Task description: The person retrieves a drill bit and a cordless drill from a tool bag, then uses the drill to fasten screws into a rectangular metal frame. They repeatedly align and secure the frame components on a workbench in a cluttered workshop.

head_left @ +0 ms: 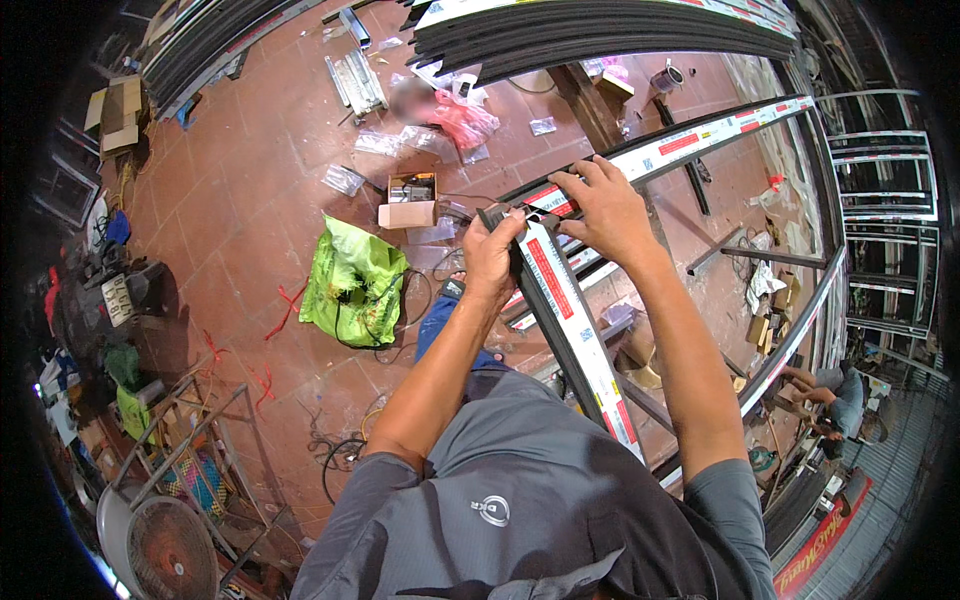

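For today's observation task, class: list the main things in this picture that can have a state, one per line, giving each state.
Left hand: gripping the frame's corner
Right hand: fingers bent at the corner
Frame: held at the corner
Small cardboard box: open, things inside
Larger cardboard box: flaps open
Green bag: on the floor
Pink bag: crumpled
Fan: on or off unclear

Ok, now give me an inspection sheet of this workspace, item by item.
Surface: reddish tiled floor, littered.
Job's things: two dark frame bars with white-and-red labelling, meeting at one end.
Clutter: green bag, open cardboard box, pink plastic, clear packets.
Grips: left grip holds where the bars meet; right grip is over the upper bar; anything between them is unclear.
Cables: dark cables loose on the floor.
Surroundings: fan, stacked bars, another person at right.
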Demonstrator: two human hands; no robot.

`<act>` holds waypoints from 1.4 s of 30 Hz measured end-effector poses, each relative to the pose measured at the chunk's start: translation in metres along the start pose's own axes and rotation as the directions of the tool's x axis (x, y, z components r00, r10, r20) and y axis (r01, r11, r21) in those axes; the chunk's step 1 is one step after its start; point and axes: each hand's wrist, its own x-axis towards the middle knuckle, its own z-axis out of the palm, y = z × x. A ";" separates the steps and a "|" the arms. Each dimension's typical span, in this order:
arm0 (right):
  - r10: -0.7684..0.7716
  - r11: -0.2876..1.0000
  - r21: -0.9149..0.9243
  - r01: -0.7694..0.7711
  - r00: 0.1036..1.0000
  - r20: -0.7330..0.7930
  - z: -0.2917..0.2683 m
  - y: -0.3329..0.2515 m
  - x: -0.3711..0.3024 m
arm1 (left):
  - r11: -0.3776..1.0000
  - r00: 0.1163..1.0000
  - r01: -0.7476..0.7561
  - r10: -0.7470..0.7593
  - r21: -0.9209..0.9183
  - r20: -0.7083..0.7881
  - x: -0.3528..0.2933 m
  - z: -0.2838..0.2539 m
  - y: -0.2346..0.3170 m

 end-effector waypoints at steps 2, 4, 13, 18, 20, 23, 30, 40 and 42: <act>-0.010 1.000 0.016 0.010 1.000 0.017 -0.001 0.002 -0.001 | 1.000 1.000 -0.004 0.004 0.018 -0.004 0.001 -0.001 -0.001; -0.020 0.999 0.033 0.019 1.000 0.023 -0.001 0.004 -0.002 | 0.999 1.000 -0.007 0.007 0.045 -0.007 0.006 -0.006 -0.005; -0.002 0.999 0.045 0.000 0.998 0.056 -0.003 0.005 -0.001 | 1.000 0.999 0.012 -0.013 -0.013 -0.033 -0.002 0.004 0.003; 0.006 1.000 0.019 -0.007 0.997 0.074 -0.004 0.001 0.000 | 1.000 1.000 0.002 -0.002 0.003 0.009 0.001 -0.005 -0.003; 0.028 0.999 0.016 -0.029 0.996 0.089 -0.006 -0.002 -0.001 | 1.000 1.000 0.013 -0.013 0.011 -0.004 -0.001 0.001 0.002; -0.002 1.000 0.022 0.000 0.998 0.058 -0.001 0.002 -0.002 | 1.000 1.000 0.009 -0.009 0.005 -0.007 -0.001 0.008 0.005; 0.006 1.000 0.029 -0.008 0.996 0.087 0.001 0.007 -0.003 | 0.997 0.997 0.066 -0.065 0.037 -0.031 -0.004 0.011 0.009; 0.037 0.999 0.032 -0.040 0.994 0.108 -0.003 -0.005 -0.005 | 0.998 0.998 0.057 -0.057 -0.018 -0.003 -0.009 0.002 0.006; 0.046 0.998 0.039 -0.051 0.992 0.114 -0.004 -0.005 -0.006 | 0.998 0.998 0.058 -0.058 -0.006 -0.002 -0.007 0.000 0.005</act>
